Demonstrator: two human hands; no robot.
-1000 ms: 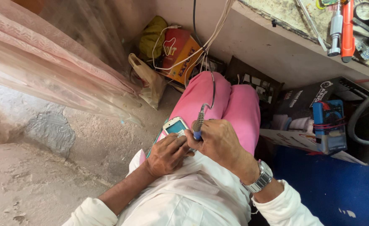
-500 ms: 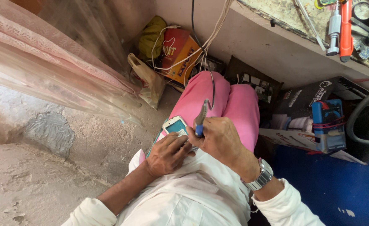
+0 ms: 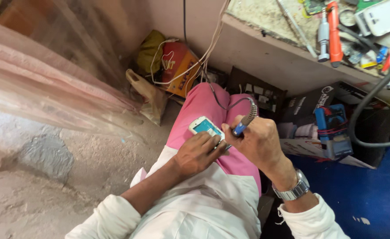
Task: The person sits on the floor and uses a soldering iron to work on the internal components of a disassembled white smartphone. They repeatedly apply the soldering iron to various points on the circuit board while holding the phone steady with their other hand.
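My left hand [image 3: 198, 153] pins the phone [image 3: 205, 127] flat on my pink lap [image 3: 203, 104], while my right hand [image 3: 257, 142] grips the corded iron [image 3: 242, 125], tip at the phone's edge.

Two hands: left hand [image 3: 198, 154], right hand [image 3: 256, 141]. One phone [image 3: 205, 127] on the lap; a second, white phone [image 3: 383, 17] on the shelf [image 3: 265, 42]. One corded tool [image 3: 243, 123]. One wristwatch [image 3: 292, 189]. Two screwdrivers on the shelf: one grey [image 3: 323, 35], one orange [image 3: 334, 33]. One open cardboard box [image 3: 336, 128]. One tan bag [image 3: 147, 95].
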